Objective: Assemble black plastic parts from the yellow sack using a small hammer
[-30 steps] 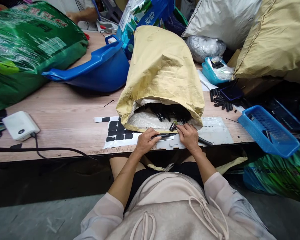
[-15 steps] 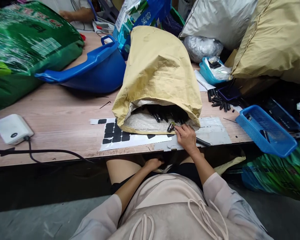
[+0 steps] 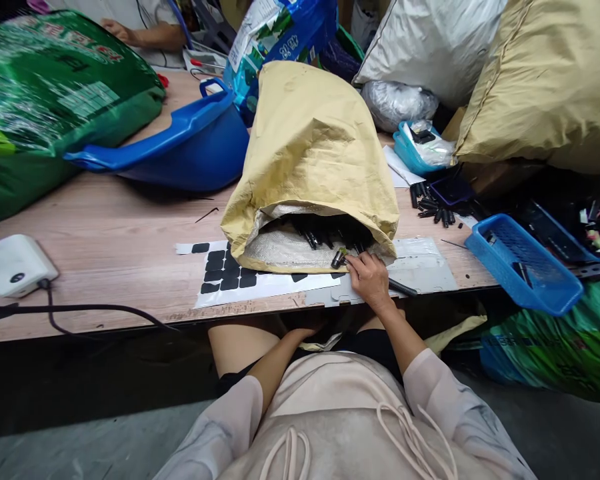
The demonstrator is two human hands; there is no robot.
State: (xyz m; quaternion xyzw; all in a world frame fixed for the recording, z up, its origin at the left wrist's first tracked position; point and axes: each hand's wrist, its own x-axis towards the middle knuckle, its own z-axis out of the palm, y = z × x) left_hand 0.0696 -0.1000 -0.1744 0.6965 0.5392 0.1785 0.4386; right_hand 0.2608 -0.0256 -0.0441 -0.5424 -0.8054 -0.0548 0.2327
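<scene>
My right hand (image 3: 371, 275) is closed at the front lip of a large yellow sack (image 3: 320, 133) lying on its side. It grips what looks like a small hammer (image 3: 338, 258), with a shiny metal head left of my fingers and a black handle running out under my wrist. Inside the sack's white-lined mouth lie several dark, slim pieces (image 3: 313, 233), partly in shadow. Below the table edge, my left hand (image 3: 307, 331) reaches over my lap; its fingers are hidden in the dark there.
A sheet with black rounded-square stickers (image 3: 225, 270) lies partly under the sack. To the left are a blue basin (image 3: 180, 153), a green bag (image 3: 55, 100) and a white box (image 3: 15, 265) with a cable. At right stand a blue basket (image 3: 525, 263) and loose black pieces (image 3: 435, 207). Another person's hand (image 3: 120, 31) shows behind.
My left hand has moved slightly forward, farther under the table edge, so its fingers are now hidden. My right hand stays at the sack's lip. The view has shifted slightly.
</scene>
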